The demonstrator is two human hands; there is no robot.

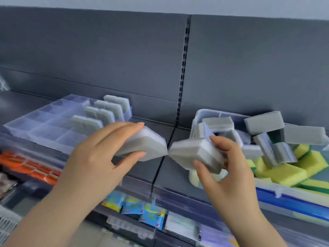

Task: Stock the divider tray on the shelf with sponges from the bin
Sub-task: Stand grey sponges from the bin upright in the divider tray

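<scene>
Holding one grey-and-white sponge each: left hand (99,152) had fingers laid over the top of the left sponge (149,145), thumb against its near face; right hand (224,170) gripped the right sponge (192,154) between thumb and curled fingers. Both sponges were in the air over the shelf (142,170), between divider tray (35,129) and bin (204,114), facing corners touching or nearly so, too blurred to tell. Tray sat at left, upright grey sponges (110,109) in its right-hand compartments. Bin sat at right, loose grey sponges (263,122) piled over yellow-green sponges (284,173). Blue packets (151,214) lay on the lower shelf
</scene>
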